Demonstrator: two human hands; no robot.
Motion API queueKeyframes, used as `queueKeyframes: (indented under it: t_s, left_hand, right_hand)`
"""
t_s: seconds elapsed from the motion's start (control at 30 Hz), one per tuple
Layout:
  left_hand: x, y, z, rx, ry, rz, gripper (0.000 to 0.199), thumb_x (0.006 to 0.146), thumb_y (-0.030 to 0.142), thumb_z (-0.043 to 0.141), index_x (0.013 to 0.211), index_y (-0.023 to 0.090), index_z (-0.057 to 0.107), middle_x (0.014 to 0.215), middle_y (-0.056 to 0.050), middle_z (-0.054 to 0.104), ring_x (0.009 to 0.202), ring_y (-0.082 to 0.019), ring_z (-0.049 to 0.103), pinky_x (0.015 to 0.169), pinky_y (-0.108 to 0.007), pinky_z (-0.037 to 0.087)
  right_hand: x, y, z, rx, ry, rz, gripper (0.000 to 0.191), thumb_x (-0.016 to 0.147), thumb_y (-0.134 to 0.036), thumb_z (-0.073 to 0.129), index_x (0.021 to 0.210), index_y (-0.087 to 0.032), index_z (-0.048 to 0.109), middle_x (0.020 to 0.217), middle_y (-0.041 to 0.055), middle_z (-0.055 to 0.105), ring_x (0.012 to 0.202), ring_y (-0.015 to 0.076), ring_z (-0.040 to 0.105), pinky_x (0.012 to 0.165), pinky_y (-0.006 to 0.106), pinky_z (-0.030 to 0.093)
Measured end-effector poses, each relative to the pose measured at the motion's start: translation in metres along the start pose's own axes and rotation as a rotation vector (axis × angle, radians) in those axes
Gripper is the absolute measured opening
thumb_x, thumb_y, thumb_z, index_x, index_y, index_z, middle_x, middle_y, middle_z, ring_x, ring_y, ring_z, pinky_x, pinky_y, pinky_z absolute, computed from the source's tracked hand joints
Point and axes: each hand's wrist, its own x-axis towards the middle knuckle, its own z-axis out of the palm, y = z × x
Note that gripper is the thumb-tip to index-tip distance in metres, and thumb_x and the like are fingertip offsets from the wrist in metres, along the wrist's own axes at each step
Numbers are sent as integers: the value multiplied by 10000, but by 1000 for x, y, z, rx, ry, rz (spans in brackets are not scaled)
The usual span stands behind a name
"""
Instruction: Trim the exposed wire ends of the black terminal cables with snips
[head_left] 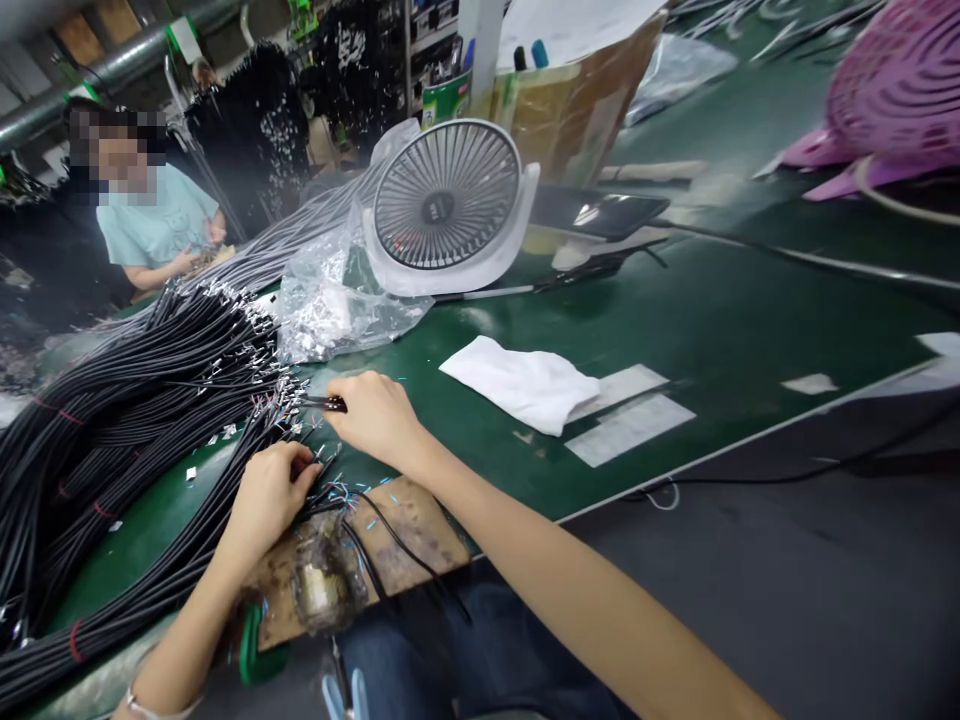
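Holding a small dark tool in curled fingers, the right hand is just beside the tips of a big bunch of black cables, which lies on the left part of the green table. The left hand is bent in near the cable tips, thumb and fingers close together, but I cannot tell if it grips one. Close by, thin colored wires lie over a brown board, and a white cloth lies to the right.

white desk fan, pink fan, phone
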Motion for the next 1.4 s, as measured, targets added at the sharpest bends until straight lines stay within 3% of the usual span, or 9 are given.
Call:
queueKeyframes:
  t_s: [0.1, 0.23, 0.3, 0.43, 0.6, 0.8, 0.97, 1.23, 1.4]
  left_hand:
    - [-1, -7, 2, -109, 55, 25, 125, 805, 281, 534, 734, 183, 566, 663, -5, 607, 617, -143, 563, 572, -234, 396]
    - [-9, -19, -1, -682, 316, -109, 250, 856, 386, 502, 1043, 223, 471, 516, 91, 445, 408, -79, 397, 405, -164, 300]
    - [-13, -22, -2, -797, 378, -137, 341, 849, 397, 520, 1147, 236, 474, 507, 96, 428, 399, -66, 365, 393, -150, 286]
    - [-23, -16, -1, -695, 346, -139, 260, 789, 344, 609, 998, 195, 652, 636, 14, 618, 514, -94, 525, 471, -178, 394]
    - [-30, -13, 2, -675, 289, -65, 194, 763, 331, 627, 843, 183, 722, 734, -53, 699, 631, -185, 630, 568, -264, 496]
    - [-28, -20, 2, -677, 384, 101, 190, 808, 339, 597, 843, 205, 728, 750, -64, 691, 676, -193, 645, 628, -294, 519]
    - [-33, -18, 1, -613, 464, 163, 172, 837, 299, 567, 896, 229, 714, 784, -53, 671, 701, -175, 636, 653, -281, 508]
    - [-40, -21, 6, -630, 399, 139, 128, 826, 223, 561, 892, 201, 668, 827, -52, 641, 716, -160, 611, 616, -244, 475]
    - [-40, -20, -3, -648, 368, 54, 175, 842, 241, 551, 687, 171, 593, 645, -1, 540, 581, -111, 507, 521, -204, 392]
  right_hand:
    - [-2, -3, 0, 79, 2, -38, 185, 783, -213, 550, 893, -206, 699, 828, 75, 693, 768, 215, 626, 617, 267, 382]
    - [-5, -9, 8, 294, -24, -132, 106, 725, -128, 583, 750, -173, 675, 709, 19, 651, 664, 134, 557, 588, 221, 322]
    - [-6, -11, 15, 437, -3, -155, 96, 721, -146, 602, 626, -148, 617, 567, -20, 553, 554, 86, 463, 544, 202, 286]
    - [-8, -12, 26, 714, -22, -158, 381, 805, -306, 555, 486, -137, 433, 472, -54, 324, 488, 56, 281, 472, 194, 211]
    - [-11, -12, 30, 866, -230, -163, 401, 832, -406, 521, 543, -134, 461, 516, -47, 353, 522, 61, 307, 493, 191, 251]
    - [-14, -14, 29, 1042, -289, -206, 399, 854, -426, 501, 579, -143, 442, 523, -50, 393, 495, 51, 332, 482, 189, 263]
    - [-15, -18, 28, 998, -248, -164, 445, 837, -490, 510, 569, -147, 423, 513, -48, 375, 492, 55, 320, 466, 193, 248]
    - [-14, -16, 36, 963, -207, -128, 406, 861, -438, 489, 582, -157, 399, 540, -50, 358, 512, 62, 312, 486, 207, 253]
    - [-17, -19, 29, 1157, -51, -165, 188, 837, -327, 523, 770, -155, 554, 710, 3, 570, 688, 97, 513, 645, 222, 399]
